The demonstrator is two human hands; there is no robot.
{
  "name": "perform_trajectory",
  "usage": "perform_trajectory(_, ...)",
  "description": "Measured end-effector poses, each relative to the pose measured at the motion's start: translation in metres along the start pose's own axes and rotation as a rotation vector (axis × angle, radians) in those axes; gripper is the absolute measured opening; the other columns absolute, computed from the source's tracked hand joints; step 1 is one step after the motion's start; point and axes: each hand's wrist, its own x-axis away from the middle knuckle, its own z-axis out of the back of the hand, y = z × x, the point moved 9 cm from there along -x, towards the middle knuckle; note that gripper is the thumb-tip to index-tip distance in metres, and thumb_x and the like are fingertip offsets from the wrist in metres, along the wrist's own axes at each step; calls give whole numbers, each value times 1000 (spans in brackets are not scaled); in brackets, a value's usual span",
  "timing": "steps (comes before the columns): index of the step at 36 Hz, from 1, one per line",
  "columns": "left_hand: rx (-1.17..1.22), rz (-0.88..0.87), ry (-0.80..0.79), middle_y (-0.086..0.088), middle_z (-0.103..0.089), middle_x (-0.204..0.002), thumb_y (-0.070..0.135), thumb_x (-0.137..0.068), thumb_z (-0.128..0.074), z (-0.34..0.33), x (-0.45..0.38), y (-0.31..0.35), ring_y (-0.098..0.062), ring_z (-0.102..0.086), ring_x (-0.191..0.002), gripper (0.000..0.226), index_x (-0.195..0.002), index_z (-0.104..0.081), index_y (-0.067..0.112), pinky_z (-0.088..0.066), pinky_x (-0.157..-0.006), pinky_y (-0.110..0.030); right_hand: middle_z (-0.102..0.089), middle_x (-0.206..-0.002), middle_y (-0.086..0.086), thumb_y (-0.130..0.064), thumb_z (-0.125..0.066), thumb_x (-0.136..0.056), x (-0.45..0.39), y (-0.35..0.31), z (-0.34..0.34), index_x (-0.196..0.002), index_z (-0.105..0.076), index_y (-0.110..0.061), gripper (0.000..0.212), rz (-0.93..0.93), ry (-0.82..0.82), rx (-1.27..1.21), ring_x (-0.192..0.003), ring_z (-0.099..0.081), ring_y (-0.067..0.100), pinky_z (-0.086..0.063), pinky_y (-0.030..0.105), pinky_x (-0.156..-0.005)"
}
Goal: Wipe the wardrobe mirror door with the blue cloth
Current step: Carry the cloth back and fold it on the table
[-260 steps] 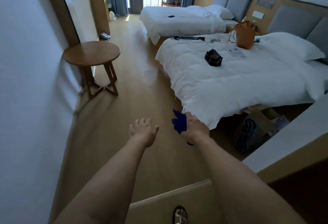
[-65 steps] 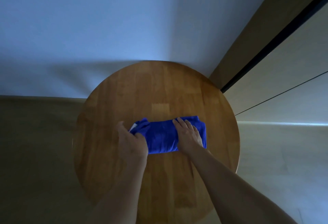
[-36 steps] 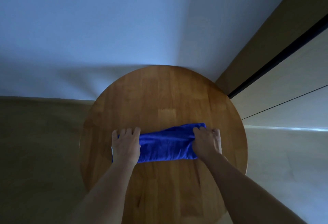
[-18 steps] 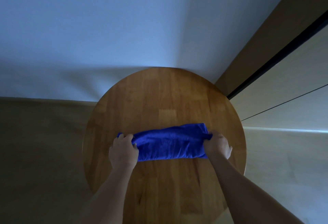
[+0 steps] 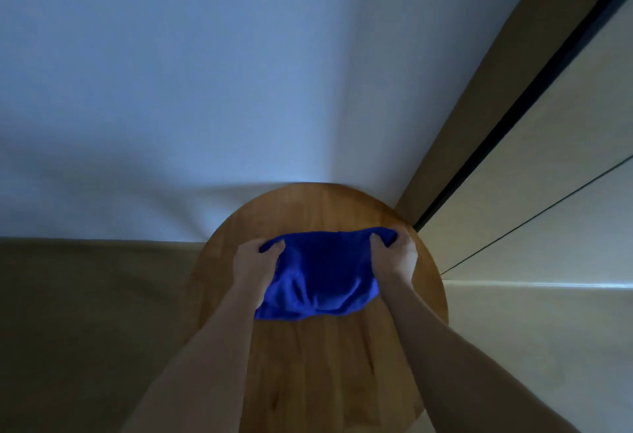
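Both hands on the blue cloth (image 5: pixel 320 276) here, over the round wooden table (image 5: pixel 322 364). Left hand (image 5: pixel 255 261) has its grip curled tight around the cloth's left top corner; right hand (image 5: pixel 394 256) pinches the right top corner the same way. The cloth hangs spread between them, sagging, its lower edge rumpled near the tabletop. White wall (image 5: pixel 205 90) behind, a dark-edged panel (image 5: pixel 534 144) off to the right.
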Motion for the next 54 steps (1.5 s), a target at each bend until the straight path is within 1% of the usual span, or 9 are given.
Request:
perform_trajectory(7,73,-115,-197,-13,-58,-66,30,-94,-52,-28,19,85,-24,-53,-64,36,-71,-60,4,-43,-61,-37,-61,-78,2,-10,-56,-83,50,-103,-37,-92,-64,-9,12,309,-237,25,-73,-54,16,-44,23,-66)
perform_trajectory(13,253,-55,-286,-1,-71,-66,56,-69,-68,-31,32,110,-17,-70,-67,36,-69,-71,20,-52,-54,-26,-70,-90,15,3,-37,-82,67,-102,-69,-93,-69,-10,37,25,-564,-279,-87,-67,29,-56,43,-81)
perform_trajectory(16,222,-90,-333,-3,-74,-74,27,-81,-65,-32,34,118,-21,-71,-76,11,-75,-73,24,-54,-59,-26,-73,-81,7,8,-38,-81,54,-94,-56,-79,-71,-16,42,-34,-445,-324,-79,-69,21,-58,33,-75)
perform_trajectory(20,175,-82,-409,10,-73,-74,1,-87,-49,-35,39,128,-6,-69,-69,42,-72,-72,33,-50,-61,-21,-66,-92,1,5,-45,-80,36,-84,-18,-90,-59,-19,30,-58,-135,-241,-80,-63,17,-54,30,-65)
perform_trajectory(26,139,-23,-578,-10,-73,-99,-4,-85,-45,-25,52,137,-28,-68,-95,38,-97,-73,19,-53,-87,-40,-50,-121,5,16,-40,-78,27,-82,-21,-133,-41,-14,63,-241,-455,-266,-102,-48,21,-46,33,-81)
perform_trajectory(30,66,-61,-554,-13,-69,-103,-8,-84,-55,-6,51,148,-28,-65,-93,30,-101,-68,13,-54,-81,-36,-65,-97,7,14,-55,-79,24,-95,-7,-101,-62,-9,33,-183,-453,-362,-82,-59,15,-48,22,-57)
perform_trajectory(37,-228,-152,-338,-5,-60,-91,-14,-77,-57,21,29,137,-18,-57,-80,32,-91,-63,14,-47,-62,-24,-58,-79,6,10,-58,-79,12,-97,6,-77,-56,-11,21,-106,-307,-171,-73,-55,19,-46,29,-58)
perform_trajectory(44,-41,-336,-81,-1,-65,-85,-2,-85,-49,24,19,173,-24,-61,-87,29,-84,-66,22,-52,-77,-38,-58,-80,6,6,-62,-80,-10,-125,15,-81,-57,-12,19,-12,-203,-139,-78,-57,21,-53,33,-66)
perform_trajectory(54,35,-432,-120,1,-66,-79,-7,-80,-47,26,34,198,-22,-60,-84,39,-74,-66,27,-50,-77,-36,-56,-74,3,10,-58,-75,-9,-144,31,-81,-57,-11,22,26,-211,-186,-71,-54,19,-49,30,-60)
